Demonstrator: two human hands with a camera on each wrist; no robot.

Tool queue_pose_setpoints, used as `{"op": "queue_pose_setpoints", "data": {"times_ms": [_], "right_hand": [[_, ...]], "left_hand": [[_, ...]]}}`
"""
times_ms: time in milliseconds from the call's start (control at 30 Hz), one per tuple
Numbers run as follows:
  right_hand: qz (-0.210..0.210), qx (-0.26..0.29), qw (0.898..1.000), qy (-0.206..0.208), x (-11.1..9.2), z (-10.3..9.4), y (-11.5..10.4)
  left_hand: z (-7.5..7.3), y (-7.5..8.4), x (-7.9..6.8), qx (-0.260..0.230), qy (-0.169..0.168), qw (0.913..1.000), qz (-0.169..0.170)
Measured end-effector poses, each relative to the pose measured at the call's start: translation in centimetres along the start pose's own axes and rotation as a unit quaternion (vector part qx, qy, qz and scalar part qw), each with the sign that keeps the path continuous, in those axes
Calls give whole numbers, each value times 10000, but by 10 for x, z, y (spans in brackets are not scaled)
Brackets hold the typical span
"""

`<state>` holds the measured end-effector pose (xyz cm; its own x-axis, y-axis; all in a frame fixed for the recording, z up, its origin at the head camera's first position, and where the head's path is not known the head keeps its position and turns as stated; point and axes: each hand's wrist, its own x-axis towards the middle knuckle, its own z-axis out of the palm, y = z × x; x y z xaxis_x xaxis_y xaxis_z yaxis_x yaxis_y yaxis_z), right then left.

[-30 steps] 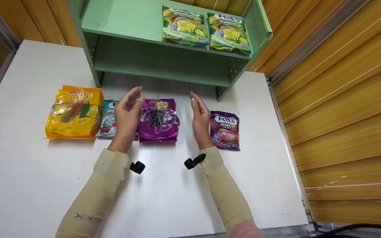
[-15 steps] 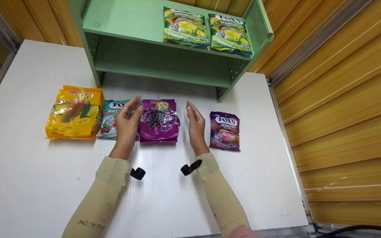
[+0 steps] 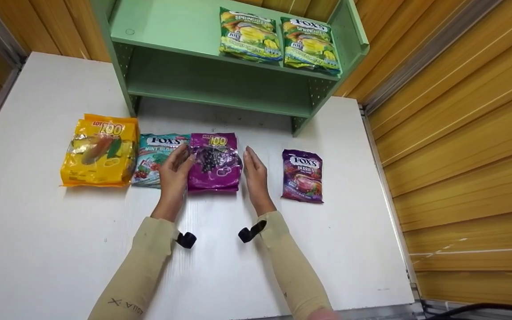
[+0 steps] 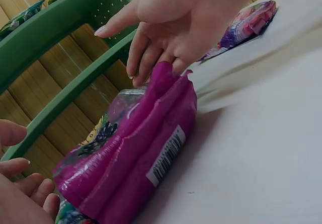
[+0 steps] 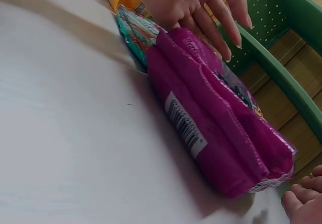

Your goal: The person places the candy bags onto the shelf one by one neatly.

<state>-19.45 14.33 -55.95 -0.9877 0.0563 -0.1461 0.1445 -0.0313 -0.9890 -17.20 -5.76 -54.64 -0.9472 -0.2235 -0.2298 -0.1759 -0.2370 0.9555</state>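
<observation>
A purple LOT 100 candy bag (image 3: 214,166) lies on the white table between my two hands. My left hand (image 3: 175,178) is at its left side, over part of a teal FOX'S candy bag (image 3: 148,166), with fingers relaxed. My right hand (image 3: 256,178) stands along the bag's right side, fingers nearly straight. In the left wrist view the purple bag (image 4: 136,148) shows its barcoded end, and neither hand curls round it. The right wrist view has the same bag (image 5: 201,113) resting on the table. Whether fingertips touch its sides is hard to tell.
A yellow LOT 100 bag (image 3: 100,151) lies at the left, beside the teal bag. A dark purple FOX'S bag (image 3: 302,177) lies to the right. Behind stands a green shelf (image 3: 162,26) with two FOX'S bags (image 3: 250,36) on top. Wooden panels (image 3: 460,155) wall the right side.
My right hand has moved left, away from the dark purple FOX'S bag to the purple bag's side. My left hand has come slightly nearer me and right. The bags have stayed put.
</observation>
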Motion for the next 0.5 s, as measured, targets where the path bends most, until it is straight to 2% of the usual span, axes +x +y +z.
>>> {"op": "queue_pose_setpoints", "data": {"times_ms": [200, 367, 500], "right_hand": [[83, -272, 9995, 102, -2, 3, 5], [57, -876, 9958, 275, -6, 7, 11], [96, -1561, 9870, 379, -11, 9, 15]], "left_hand": [[-1, -6, -1, 93, -35, 9999, -126], [-2, -8, -4, 129, -60, 9993, -336], [-2, -11, -6, 144, -91, 9991, -401]]}}
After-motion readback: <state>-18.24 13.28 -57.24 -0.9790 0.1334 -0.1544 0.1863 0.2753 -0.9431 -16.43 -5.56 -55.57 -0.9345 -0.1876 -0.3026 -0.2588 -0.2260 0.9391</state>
